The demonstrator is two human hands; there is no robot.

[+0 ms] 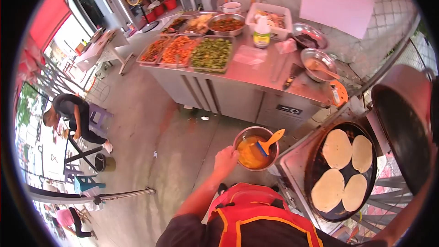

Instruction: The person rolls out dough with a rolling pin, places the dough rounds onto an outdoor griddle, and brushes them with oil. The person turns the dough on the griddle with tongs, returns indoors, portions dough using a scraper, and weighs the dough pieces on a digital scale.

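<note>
My left hand (226, 160) is closed on the rim of a metal bowl (238, 142), holding it in front of my apron. Orange-yellow liquid (249, 154) fills the lower part of the bowl, and a basting brush (270, 142) with a yellow handle leans in it, bristles down. Along the right edge my right forearm (414, 217) reaches up beside a raised dark pan lid (402, 114); the hand itself is out of sight. Below the lid, a round black griddle (348, 174) carries several pale flatbreads (337, 149).
A steel counter (233, 93) ahead bears trays of chopped vegetables (211, 53), a white-capped bottle (262, 34) and metal bowls (318, 64). An orange slotted turner (338, 92) is at its right corner. One person (73, 112) sits at the left; another (68, 219) is lower left.
</note>
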